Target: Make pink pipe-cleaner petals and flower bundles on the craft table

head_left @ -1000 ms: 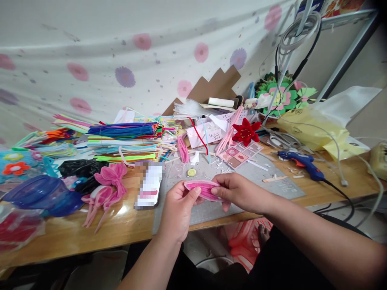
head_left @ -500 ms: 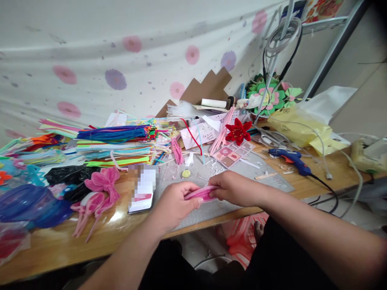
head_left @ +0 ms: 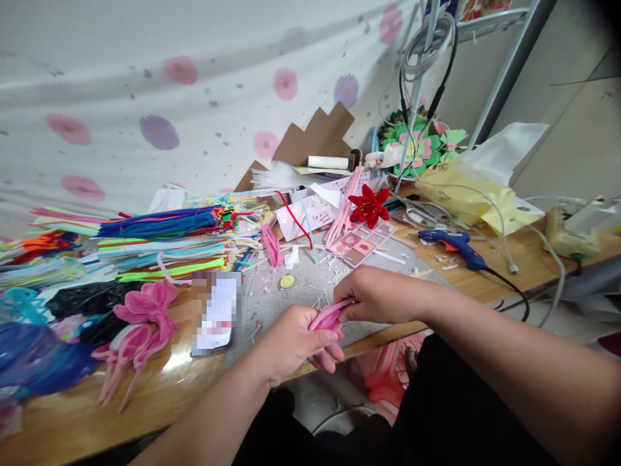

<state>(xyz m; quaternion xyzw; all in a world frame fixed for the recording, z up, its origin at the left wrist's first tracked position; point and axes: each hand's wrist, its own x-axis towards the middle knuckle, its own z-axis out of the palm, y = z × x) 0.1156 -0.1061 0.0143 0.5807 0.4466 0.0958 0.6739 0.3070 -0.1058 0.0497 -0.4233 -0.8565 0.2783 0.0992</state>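
Both of my hands grip one pink pipe-cleaner petal [head_left: 328,317] over the front edge of a grey cutting mat [head_left: 291,304]. My left hand [head_left: 295,340] is closed around the petal's lower end, fingers curled under it. My right hand [head_left: 376,294] pinches its upper end from the right. Most of the petal is hidden inside the two hands.
A phone [head_left: 216,312] lies left of the mat, beside finished pink petals [head_left: 140,320]. Stacks of coloured pipe cleaners [head_left: 165,243] fill the back left. A red flower [head_left: 369,204], a blue glue gun [head_left: 453,244] with its cord, and yellow bags [head_left: 466,194] stand to the right on the wooden table [head_left: 145,388].
My hands have drawn closer together and nearer the table's front edge, folding the pink petal shorter between them. The view has swung to the right.
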